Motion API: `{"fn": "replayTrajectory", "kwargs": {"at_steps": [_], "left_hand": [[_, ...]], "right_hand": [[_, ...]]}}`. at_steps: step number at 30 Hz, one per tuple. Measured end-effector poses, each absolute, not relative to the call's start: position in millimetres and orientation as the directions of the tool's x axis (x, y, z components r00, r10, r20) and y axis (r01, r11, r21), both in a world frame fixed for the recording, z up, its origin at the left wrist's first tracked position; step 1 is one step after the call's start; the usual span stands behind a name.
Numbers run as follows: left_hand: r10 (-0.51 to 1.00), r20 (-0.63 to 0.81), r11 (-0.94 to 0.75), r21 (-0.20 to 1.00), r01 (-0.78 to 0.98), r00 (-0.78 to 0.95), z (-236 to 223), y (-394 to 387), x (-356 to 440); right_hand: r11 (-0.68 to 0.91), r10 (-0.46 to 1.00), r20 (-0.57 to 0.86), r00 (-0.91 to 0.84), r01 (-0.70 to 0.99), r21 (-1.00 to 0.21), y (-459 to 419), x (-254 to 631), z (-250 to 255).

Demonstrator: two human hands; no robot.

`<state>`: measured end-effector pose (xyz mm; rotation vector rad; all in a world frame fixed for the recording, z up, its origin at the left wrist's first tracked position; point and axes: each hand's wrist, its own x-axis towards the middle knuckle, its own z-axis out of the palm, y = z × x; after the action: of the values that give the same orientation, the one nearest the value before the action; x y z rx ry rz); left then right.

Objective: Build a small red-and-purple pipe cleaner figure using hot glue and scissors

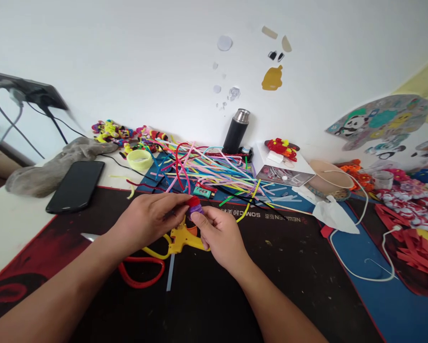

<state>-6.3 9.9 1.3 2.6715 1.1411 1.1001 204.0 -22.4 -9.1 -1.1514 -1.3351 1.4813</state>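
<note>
Above the dark mat, my two hands meet around a small red and purple pipe-cleaner piece [195, 204]. My left hand [158, 214] pinches its red part from the left. The purple part sits between the thumb and fingers of my right hand [221, 233]. Just below them lies a yellow hot glue gun [181, 239], partly hidden by my hands, with a pale glue stick [170, 272] extending toward me. Scissors with a red handle [142, 281] rest under my left wrist, their blade tip poking out at the left.
Behind my hands spreads a pile of colourful pipe cleaners [214, 166]. A black thermos [236, 131] and a white box [283, 166] stand by the wall. At left lies a phone [76, 186] near a roll of yellow tape [140, 160]. A white cable [363, 278] loops at right.
</note>
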Motion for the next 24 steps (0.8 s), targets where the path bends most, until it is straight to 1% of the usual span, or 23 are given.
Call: {"fn": "replayTrajectory", "kwargs": {"at_steps": [3,6,9,12,16,20,22,24], "left_hand": [[0.668,0.599,-0.715,0.349,0.606,0.442,0,9,-5],[0.719,0.58,-0.681,0.477,0.556,0.382,3,9,-3],[0.774,0.541,-0.632,0.638,0.439,0.328,7,9,-1],[0.8,0.501,-0.595,0.732,0.332,0.328,8,9,2],[0.83,0.455,-0.544,0.789,0.287,0.323,4,7,4],[0.861,0.405,-0.487,0.831,0.268,0.308,4,5,3],[0.859,0.423,-0.5,0.817,0.288,0.289,5,4,3],[0.836,0.473,-0.545,0.773,0.324,0.278,7,3,3]], "right_hand": [[-0.108,0.962,-0.104,-0.251,0.0,-0.994,-22,204,-7],[-0.113,0.961,-0.103,-0.257,-0.022,-0.993,-21,205,-5],[-0.139,0.952,-0.105,-0.286,-0.1,-0.985,-22,206,-2],[-0.186,0.939,-0.117,-0.323,-0.193,-0.963,-22,207,-3],[-0.245,0.913,-0.126,-0.387,-0.276,-0.929,-21,208,-7],[-0.286,0.898,-0.146,-0.415,-0.301,-0.91,-21,208,-11],[-0.277,0.906,-0.146,-0.397,-0.298,-0.914,-21,207,-12],[-0.25,0.916,-0.133,-0.378,-0.279,-0.927,-22,206,-12]]}}
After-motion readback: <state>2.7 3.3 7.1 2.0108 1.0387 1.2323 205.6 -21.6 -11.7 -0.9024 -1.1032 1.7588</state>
